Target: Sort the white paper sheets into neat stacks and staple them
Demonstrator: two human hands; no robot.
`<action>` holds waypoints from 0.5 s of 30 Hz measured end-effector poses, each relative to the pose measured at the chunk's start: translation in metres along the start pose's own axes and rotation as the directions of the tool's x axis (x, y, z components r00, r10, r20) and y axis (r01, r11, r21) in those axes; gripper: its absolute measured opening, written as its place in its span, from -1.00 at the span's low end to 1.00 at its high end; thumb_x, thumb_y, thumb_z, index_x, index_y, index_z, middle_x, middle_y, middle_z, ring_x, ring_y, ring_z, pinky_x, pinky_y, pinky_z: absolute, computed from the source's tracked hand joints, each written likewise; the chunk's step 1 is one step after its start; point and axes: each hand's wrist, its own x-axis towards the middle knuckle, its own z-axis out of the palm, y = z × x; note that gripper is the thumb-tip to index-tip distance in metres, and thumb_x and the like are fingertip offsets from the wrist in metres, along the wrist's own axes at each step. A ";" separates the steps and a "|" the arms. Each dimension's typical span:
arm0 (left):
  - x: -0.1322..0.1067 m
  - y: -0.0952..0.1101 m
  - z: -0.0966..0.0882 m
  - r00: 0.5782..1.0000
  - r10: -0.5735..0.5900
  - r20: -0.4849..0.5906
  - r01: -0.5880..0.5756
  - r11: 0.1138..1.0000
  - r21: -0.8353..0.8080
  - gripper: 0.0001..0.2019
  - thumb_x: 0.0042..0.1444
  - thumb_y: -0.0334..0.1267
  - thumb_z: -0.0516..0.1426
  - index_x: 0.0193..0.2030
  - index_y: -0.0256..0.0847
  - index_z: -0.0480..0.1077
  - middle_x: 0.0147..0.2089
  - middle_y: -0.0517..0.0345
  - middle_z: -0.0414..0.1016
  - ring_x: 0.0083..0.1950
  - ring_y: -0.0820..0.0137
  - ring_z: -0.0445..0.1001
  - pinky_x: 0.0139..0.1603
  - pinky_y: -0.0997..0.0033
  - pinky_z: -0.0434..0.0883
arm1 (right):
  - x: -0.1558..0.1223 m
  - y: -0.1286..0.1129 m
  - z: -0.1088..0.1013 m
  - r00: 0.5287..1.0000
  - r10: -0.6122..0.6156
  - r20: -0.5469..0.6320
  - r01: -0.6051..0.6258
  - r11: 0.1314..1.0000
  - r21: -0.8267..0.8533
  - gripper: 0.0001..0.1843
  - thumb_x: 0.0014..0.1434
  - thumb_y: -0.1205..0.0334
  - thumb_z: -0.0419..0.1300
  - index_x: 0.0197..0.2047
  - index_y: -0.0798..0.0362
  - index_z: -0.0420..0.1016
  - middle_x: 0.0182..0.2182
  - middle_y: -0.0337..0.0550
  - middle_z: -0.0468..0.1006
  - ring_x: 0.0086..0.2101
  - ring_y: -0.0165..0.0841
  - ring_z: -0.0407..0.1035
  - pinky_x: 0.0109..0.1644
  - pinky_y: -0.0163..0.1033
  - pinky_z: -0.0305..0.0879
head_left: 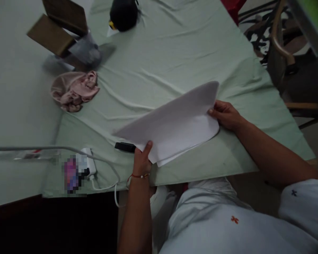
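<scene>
A large white sheet of paper (175, 123) lies folded over on the pale green cloth of the table (175, 56). My left hand (141, 158) pinches its near corner at the table's front edge, fingers closed on the paper. My right hand (225, 114) grips the paper's right edge where the upper layer curves up and over. A small black object (125, 146) lies on the cloth just left of my left hand, partly under the paper.
A crumpled pink cloth (74, 90) lies at the left. Brown cardboard boxes (58, 28) and a grey bag stand at the back left, a black rounded object (123, 14) at the back. A white charger with cable (91, 165) sits near the front edge. A chair (286, 60) stands right.
</scene>
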 end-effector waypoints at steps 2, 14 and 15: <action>0.000 0.004 0.008 1.000 0.018 -0.005 -0.018 1.000 0.011 -0.36 -0.21 0.05 0.55 0.01 -0.18 0.58 -0.08 0.02 0.68 0.03 0.28 0.62 0.16 0.30 0.52 | -0.001 -0.001 0.000 0.999 0.011 0.040 -0.012 1.000 0.013 -0.51 -0.04 -0.21 0.50 -0.16 -0.08 0.63 -0.25 -0.19 0.66 -0.22 -0.20 0.56 -0.10 -0.05 0.52; -0.004 0.015 -0.021 0.947 0.235 0.218 -0.291 0.916 0.278 -0.47 -0.26 -0.01 0.54 -0.14 -0.14 0.60 -0.17 0.02 0.66 -0.04 0.17 0.61 0.16 0.09 0.56 | -0.020 -0.037 -0.010 0.999 -0.008 0.041 0.019 0.961 -0.275 -0.62 -0.14 -0.05 0.56 -0.36 -0.04 0.58 -0.40 -0.15 0.58 -0.21 -0.08 0.53 -0.17 -0.04 0.53; -0.003 0.013 -0.019 0.951 0.216 0.220 -0.276 0.915 0.295 -0.49 -0.24 -0.02 0.54 -0.15 -0.16 0.60 -0.20 0.01 0.65 -0.06 0.17 0.60 0.13 0.09 0.58 | -0.021 -0.039 -0.011 0.998 0.005 0.056 0.013 0.948 -0.317 -0.63 -0.13 -0.05 0.56 -0.40 -0.03 0.55 -0.43 -0.16 0.56 -0.24 -0.10 0.52 -0.19 -0.05 0.51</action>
